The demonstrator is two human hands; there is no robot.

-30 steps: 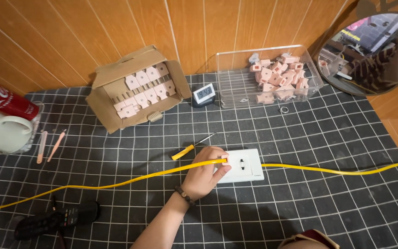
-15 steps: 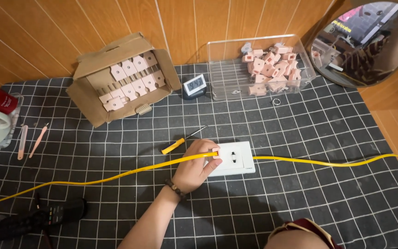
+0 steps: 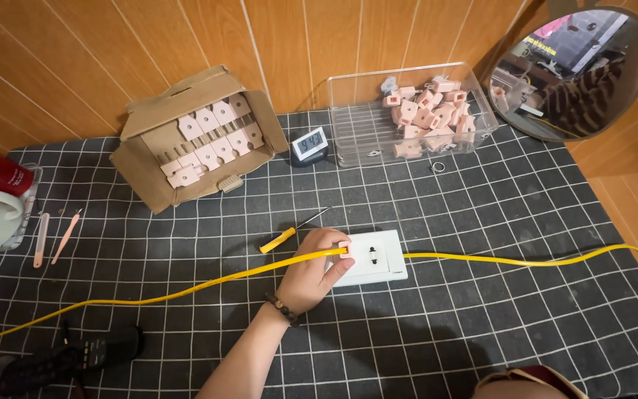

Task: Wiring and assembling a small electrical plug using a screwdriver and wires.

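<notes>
My left hand (image 3: 310,272) rests on the checked mat and grips the left end of a white socket plate (image 3: 374,256). The fingers curl over the plate's top left corner and the thumb lies along its lower edge. A small pink piece (image 3: 343,247) shows at my fingertips. A yellow cable (image 3: 186,290) runs across the mat from the left, passes under my fingers at the plate, and goes on to the right edge. A yellow-handled screwdriver (image 3: 278,239) lies just left of my hand. My right hand is out of view.
An open cardboard box (image 3: 153,177) of pink parts stands at the back left. A clear tray (image 3: 356,125) with several pink modules sits at the back, a small digital clock (image 3: 309,145) between them. A round mirror (image 3: 577,70) leans at the right; a black tool (image 3: 68,358) lies near left.
My left hand stays on the socket plate's left end. Only the view has shifted a little; the plate and the cable lie where they were.
</notes>
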